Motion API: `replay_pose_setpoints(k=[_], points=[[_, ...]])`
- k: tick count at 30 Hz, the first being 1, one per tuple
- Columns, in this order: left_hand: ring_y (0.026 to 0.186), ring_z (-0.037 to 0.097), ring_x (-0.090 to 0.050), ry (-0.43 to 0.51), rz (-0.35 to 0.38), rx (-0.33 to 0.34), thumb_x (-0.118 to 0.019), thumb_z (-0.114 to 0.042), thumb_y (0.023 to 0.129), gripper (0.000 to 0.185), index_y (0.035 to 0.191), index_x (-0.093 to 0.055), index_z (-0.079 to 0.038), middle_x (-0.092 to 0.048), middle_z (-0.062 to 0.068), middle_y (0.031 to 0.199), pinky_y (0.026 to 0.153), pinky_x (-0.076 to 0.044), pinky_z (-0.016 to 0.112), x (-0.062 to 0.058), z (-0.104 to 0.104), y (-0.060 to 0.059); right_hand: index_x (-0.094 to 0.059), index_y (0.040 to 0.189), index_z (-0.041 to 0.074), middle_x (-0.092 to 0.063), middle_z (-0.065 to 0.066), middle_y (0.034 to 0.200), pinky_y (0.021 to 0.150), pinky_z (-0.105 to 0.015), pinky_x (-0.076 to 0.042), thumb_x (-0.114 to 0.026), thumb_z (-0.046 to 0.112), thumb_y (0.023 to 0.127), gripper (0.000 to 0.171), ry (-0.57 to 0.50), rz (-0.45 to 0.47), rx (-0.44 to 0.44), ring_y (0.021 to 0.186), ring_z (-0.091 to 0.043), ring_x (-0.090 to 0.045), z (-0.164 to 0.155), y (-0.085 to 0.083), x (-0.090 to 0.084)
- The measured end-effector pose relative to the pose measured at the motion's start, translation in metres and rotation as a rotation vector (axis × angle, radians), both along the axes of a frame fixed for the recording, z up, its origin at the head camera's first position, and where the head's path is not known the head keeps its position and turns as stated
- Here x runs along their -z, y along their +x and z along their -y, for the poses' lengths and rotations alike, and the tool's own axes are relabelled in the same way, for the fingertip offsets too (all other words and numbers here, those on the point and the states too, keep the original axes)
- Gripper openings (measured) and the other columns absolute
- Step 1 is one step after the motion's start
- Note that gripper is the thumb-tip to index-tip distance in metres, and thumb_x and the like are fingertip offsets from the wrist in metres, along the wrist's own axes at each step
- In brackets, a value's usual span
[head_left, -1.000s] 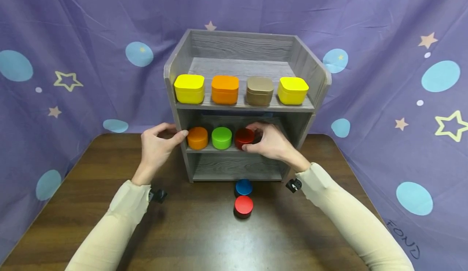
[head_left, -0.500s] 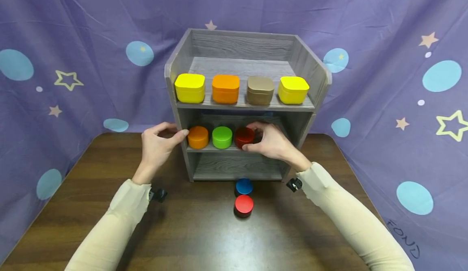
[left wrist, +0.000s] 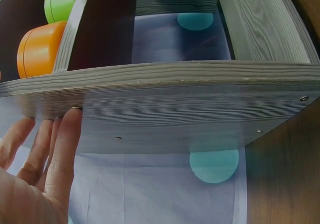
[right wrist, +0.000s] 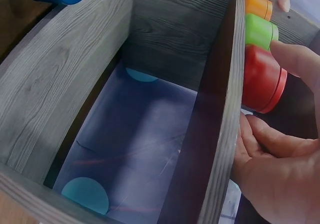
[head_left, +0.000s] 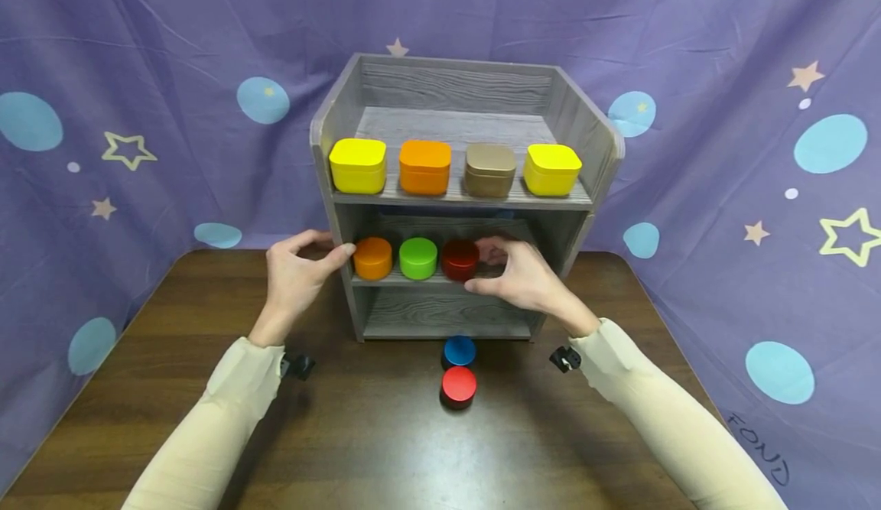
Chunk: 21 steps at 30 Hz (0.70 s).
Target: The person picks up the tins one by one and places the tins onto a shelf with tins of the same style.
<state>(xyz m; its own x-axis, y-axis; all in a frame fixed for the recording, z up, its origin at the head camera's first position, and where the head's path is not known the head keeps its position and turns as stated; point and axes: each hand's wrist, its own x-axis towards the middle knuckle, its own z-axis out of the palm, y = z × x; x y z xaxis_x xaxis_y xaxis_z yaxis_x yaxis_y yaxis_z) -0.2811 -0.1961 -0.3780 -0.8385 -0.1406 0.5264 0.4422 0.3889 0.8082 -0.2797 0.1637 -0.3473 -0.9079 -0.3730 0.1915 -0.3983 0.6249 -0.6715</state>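
Observation:
My left hand point(head_left: 294, 280) rests on the left side panel of the grey wooden shelf point(head_left: 440, 203). In the left wrist view its straight fingers point(left wrist: 64, 159) press the panel's outer face; the thumb is out of sight there. My right hand point(head_left: 526, 274) is at the right of a dark red round tin point(head_left: 460, 261) on the middle shelf, thumb and fingers spread apart around its right side. The right wrist view has that red tin point(right wrist: 262, 79) standing between thumb and fingers, not gripped. Left of it stand a green round tin point(head_left: 417, 258) and an orange round tin point(head_left: 372, 258).
On the top shelf are two yellow square tins point(head_left: 358, 167), an orange square tin point(head_left: 424, 168) and a bronze one point(head_left: 489, 170). A blue round tin point(head_left: 459, 352) and a bright red one point(head_left: 458, 387) stand on the wooden table point(head_left: 330, 433) before the shelf.
My right hand has let go of the dark red tin and drawn back slightly to the right, its fingers spreading. The tin stays on the middle shelf. My left hand has not moved.

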Motion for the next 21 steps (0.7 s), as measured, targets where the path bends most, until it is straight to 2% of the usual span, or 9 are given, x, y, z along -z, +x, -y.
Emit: replay_pose_setpoints(k=[11, 21], points=[[0.077, -0.002, -0.063, 0.002, -0.015, 0.003, -0.089, -0.011, 0.084, 0.023, 0.097, -0.081, 0.007, -0.067, -0.033, 0.08, 0.07, -0.05, 0.012, 0.001, 0.0, -0.001, -0.07, 0.134, -0.002, -0.077, -0.019, 0.129, 0.108, -0.052, -0.06, -0.093, 0.019, 0.085, 0.058, -0.064, -0.052, 0.007, 0.115, -0.033, -0.074, -0.015, 0.02, 0.007], [0.078, -0.001, -0.064, 0.008, -0.008, -0.001, -0.089, -0.011, 0.084, 0.023, 0.097, -0.082, 0.006, -0.068, -0.033, 0.08, 0.07, -0.05, 0.012, 0.0, -0.001, 0.0, -0.073, 0.131, -0.001, -0.077, -0.013, 0.122, 0.103, -0.052, -0.062, -0.095, 0.016, 0.081, 0.057, -0.099, -0.12, -0.019, 0.109, -0.028, -0.075, -0.02, 0.05, 0.022]])
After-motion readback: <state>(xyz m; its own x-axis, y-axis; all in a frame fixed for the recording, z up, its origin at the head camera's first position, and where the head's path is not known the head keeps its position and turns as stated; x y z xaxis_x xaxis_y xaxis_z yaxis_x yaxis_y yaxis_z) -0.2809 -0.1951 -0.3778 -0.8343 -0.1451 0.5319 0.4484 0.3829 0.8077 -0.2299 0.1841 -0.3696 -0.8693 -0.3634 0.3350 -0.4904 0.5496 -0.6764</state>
